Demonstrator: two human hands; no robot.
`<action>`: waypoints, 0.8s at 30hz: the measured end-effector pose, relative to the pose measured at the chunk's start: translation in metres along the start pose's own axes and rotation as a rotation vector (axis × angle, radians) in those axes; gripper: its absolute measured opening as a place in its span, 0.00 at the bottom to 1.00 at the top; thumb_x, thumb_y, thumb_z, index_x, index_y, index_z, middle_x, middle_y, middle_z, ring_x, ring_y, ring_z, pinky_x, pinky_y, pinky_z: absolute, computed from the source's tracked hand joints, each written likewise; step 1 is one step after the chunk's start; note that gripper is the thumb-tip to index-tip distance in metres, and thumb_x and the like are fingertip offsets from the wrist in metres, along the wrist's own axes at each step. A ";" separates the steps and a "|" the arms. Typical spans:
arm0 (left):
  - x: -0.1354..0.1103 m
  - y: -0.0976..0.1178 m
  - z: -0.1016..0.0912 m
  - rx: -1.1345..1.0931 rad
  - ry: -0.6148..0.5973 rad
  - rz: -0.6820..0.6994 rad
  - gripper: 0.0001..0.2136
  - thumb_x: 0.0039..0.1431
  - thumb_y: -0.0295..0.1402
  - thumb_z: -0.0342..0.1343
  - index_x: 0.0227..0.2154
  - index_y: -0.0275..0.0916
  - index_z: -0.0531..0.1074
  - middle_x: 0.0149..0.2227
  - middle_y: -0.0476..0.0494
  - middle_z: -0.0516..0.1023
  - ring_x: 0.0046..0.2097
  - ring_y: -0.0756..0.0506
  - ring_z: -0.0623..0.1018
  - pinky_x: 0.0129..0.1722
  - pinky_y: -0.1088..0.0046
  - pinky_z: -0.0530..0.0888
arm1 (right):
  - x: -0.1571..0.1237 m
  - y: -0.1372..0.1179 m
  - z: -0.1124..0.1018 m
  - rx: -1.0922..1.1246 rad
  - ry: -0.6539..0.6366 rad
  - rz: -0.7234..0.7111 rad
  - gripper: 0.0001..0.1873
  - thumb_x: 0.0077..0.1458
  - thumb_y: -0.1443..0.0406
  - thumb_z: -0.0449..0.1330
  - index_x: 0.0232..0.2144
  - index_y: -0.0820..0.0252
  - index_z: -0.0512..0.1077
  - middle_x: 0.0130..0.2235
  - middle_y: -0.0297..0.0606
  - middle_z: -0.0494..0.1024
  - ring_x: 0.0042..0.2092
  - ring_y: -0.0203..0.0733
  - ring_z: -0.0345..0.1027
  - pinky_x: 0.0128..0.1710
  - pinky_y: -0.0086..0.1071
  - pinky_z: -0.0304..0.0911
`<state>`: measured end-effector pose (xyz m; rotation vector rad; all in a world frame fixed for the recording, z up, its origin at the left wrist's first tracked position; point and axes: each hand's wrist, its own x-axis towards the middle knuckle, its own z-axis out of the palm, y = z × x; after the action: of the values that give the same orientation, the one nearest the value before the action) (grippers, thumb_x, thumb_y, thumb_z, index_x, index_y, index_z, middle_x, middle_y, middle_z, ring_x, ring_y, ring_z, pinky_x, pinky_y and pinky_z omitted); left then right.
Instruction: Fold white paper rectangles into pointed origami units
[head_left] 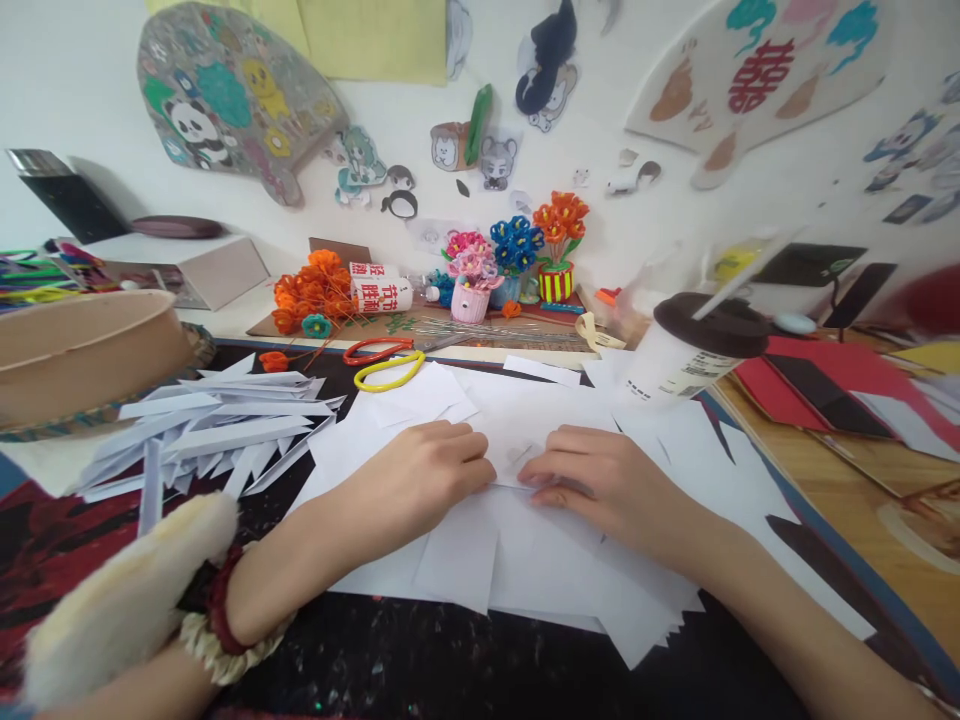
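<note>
My left hand [427, 470] and my right hand [600, 480] lie side by side on a white sheet of paper [517, 430] in the middle of the desk. Both press down on it with bent fingers, fingertips nearly meeting at a fold in the sheet. More loose white sheets [480, 560] lie under and around it. A pile of folded white paper strips [225, 430] rests to the left of my left hand.
Yellow scissors [386, 372] and orange scissors [375, 349] lie behind the sheets. A lidded cup [682, 350] stands at the right, with red paper [840, 385] beyond it. A tan round box [82, 345] sits at the left. Pipe-cleaner flower pots [480, 270] line the wall.
</note>
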<state>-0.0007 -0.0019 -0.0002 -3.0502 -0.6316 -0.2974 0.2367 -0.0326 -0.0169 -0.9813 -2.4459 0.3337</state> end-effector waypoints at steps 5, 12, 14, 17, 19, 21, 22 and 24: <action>0.002 0.000 0.002 0.077 0.089 -0.025 0.09 0.65 0.26 0.48 0.33 0.35 0.74 0.29 0.45 0.71 0.31 0.46 0.68 0.31 0.69 0.65 | 0.002 0.000 0.001 -0.100 0.081 -0.047 0.12 0.65 0.68 0.52 0.33 0.64 0.74 0.32 0.39 0.76 0.34 0.41 0.68 0.34 0.34 0.61; 0.001 0.001 0.000 -0.339 0.321 -0.315 0.05 0.61 0.29 0.56 0.33 0.35 0.75 0.31 0.45 0.75 0.34 0.48 0.72 0.33 0.74 0.67 | 0.016 -0.008 -0.002 0.098 0.162 0.127 0.08 0.63 0.68 0.53 0.36 0.62 0.73 0.35 0.38 0.76 0.36 0.39 0.68 0.37 0.33 0.63; -0.001 -0.002 -0.003 -0.427 0.368 -0.400 0.04 0.59 0.28 0.57 0.30 0.36 0.76 0.29 0.47 0.76 0.32 0.49 0.72 0.32 0.75 0.66 | 0.024 -0.013 -0.002 0.173 0.200 0.221 0.06 0.60 0.66 0.57 0.35 0.60 0.74 0.35 0.36 0.77 0.35 0.38 0.68 0.37 0.32 0.64; -0.005 -0.008 -0.007 -0.535 0.392 -0.473 0.05 0.57 0.27 0.59 0.27 0.36 0.77 0.26 0.49 0.77 0.29 0.51 0.72 0.30 0.77 0.65 | 0.037 -0.018 0.000 0.328 0.243 0.380 0.05 0.55 0.63 0.62 0.30 0.59 0.76 0.30 0.35 0.79 0.31 0.39 0.70 0.34 0.32 0.65; -0.008 -0.013 -0.009 -0.598 0.401 -0.500 0.05 0.56 0.27 0.59 0.26 0.36 0.77 0.26 0.49 0.78 0.28 0.51 0.72 0.30 0.77 0.65 | 0.044 -0.019 0.003 0.476 0.246 0.486 0.07 0.51 0.63 0.63 0.25 0.60 0.76 0.25 0.36 0.78 0.28 0.40 0.71 0.30 0.32 0.66; -0.010 -0.017 -0.009 -0.644 0.403 -0.520 0.06 0.57 0.28 0.59 0.25 0.36 0.78 0.25 0.49 0.78 0.29 0.51 0.73 0.30 0.78 0.65 | 0.048 -0.017 0.006 0.595 0.243 0.540 0.06 0.47 0.63 0.64 0.22 0.61 0.75 0.21 0.35 0.76 0.24 0.39 0.70 0.26 0.31 0.65; -0.010 -0.018 -0.009 -0.660 0.400 -0.527 0.07 0.57 0.29 0.58 0.25 0.36 0.77 0.25 0.49 0.78 0.29 0.51 0.73 0.30 0.78 0.66 | 0.049 -0.016 0.008 0.629 0.244 0.543 0.06 0.45 0.64 0.64 0.21 0.61 0.75 0.20 0.35 0.75 0.23 0.39 0.69 0.25 0.30 0.64; -0.010 -0.019 -0.008 -0.677 0.386 -0.536 0.08 0.57 0.29 0.58 0.24 0.36 0.77 0.24 0.49 0.78 0.28 0.51 0.73 0.29 0.78 0.65 | 0.049 -0.014 0.012 0.653 0.239 0.539 0.07 0.44 0.65 0.63 0.19 0.62 0.73 0.20 0.36 0.76 0.21 0.37 0.68 0.22 0.29 0.63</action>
<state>-0.0183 0.0112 0.0055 -3.1440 -1.5687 -1.3090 0.1921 -0.0086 -0.0047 -1.2531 -1.6394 1.0459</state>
